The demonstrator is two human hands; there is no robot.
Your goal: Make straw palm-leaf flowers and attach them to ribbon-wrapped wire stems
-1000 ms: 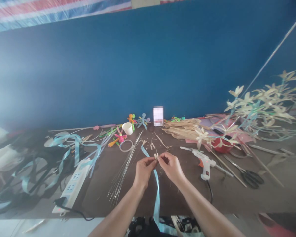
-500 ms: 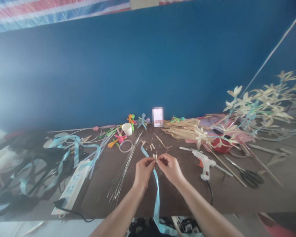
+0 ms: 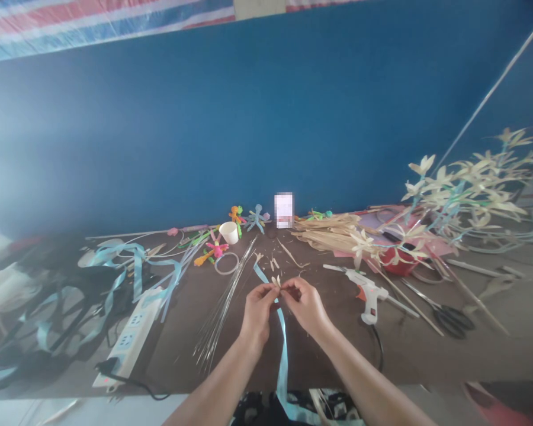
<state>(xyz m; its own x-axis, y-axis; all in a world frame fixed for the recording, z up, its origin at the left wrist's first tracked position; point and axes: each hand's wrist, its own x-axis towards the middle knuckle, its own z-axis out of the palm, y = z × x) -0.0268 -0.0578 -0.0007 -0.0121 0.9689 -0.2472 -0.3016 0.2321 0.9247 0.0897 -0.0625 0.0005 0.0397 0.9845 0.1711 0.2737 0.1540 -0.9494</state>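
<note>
Pale petal piece (image 3: 276,281) between two hands

Left hand (image 3: 258,305) pinches its base narrowly. Right hand (image 3: 305,303) touches with fingertips; whether it grips, cannot tell. Presumably held fingertip-fine because so small. Blue ribbon (image 3: 283,346) trails below. Petal tips point away from wearer or upward; long axis roughly in line with view.

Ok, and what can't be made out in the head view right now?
All in the head view:
Pale petals: lower ends hidden by the left hand and right hand.
White panel: its content is pixelated.
Black cord at the glue gun: lost behind the right forearm.
White bundle: blurred, cut off by the left edge.
</note>
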